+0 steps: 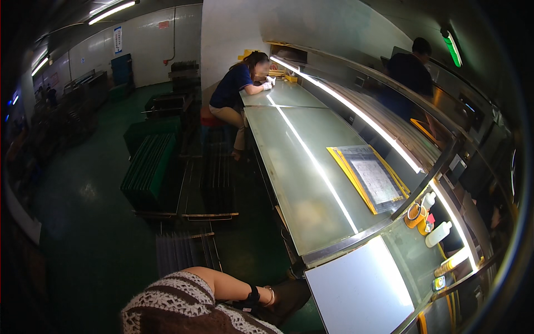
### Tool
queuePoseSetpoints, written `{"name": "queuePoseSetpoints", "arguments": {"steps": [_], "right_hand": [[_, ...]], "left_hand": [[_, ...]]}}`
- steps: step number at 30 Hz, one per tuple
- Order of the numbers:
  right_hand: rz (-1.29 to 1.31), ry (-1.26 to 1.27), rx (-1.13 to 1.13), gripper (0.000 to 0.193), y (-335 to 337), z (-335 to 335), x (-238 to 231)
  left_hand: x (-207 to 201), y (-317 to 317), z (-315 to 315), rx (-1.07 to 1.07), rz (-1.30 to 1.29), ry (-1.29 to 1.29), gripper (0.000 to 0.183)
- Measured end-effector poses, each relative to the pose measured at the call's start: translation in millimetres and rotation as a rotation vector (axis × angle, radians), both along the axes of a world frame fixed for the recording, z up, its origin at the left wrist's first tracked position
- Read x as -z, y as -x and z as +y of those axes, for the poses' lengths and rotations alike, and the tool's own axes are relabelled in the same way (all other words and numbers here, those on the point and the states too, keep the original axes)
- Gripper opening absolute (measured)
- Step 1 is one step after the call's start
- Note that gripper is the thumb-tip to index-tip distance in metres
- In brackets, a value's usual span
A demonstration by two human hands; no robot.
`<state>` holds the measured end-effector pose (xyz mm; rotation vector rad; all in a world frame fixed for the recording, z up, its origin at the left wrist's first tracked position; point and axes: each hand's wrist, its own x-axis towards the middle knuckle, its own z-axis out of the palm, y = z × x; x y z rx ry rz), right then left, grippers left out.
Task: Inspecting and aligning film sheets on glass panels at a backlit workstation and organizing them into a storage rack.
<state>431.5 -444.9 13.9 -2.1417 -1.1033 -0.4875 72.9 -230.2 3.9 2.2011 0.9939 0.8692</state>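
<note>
My left forearm comes in at the lower edge from a brown and white patterned sleeve. A black strap and a thin bracelet are around the wrist. Past the bracelet, the hand is lost against dark cloth, so its fingers and anything in them are hidden. Right beside it lies a bright white rectangular panel on the near end of the workbench. My right hand does not show.
A long glass-topped workbench runs away from me, bearing flat yellow-edged sheets. White bottles and a yellow container line its right side. A co-worker leans over the far end. Green racks stand on the left floor.
</note>
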Motion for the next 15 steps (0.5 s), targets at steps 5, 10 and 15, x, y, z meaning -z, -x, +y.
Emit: {"name": "queuePoseSetpoints", "arguments": {"steps": [5, 10, 15], "right_hand": [[-0.033, 0.005, 0.028, 0.019, 1, -8, -8], [-0.014, 0.0, 0.028, 0.019, 3, -4, -9], [-0.034, 0.008, 0.044, 0.019, 1, -9, -5]], "left_hand": [[32, -10, 7, -0.046, -0.111, -0.061, 0.042], [101, 4, 33, 0.217, 0.128, 0.097, 0.038], [111, -1, 28, 0.175, 0.079, 0.111, 0.044]]}}
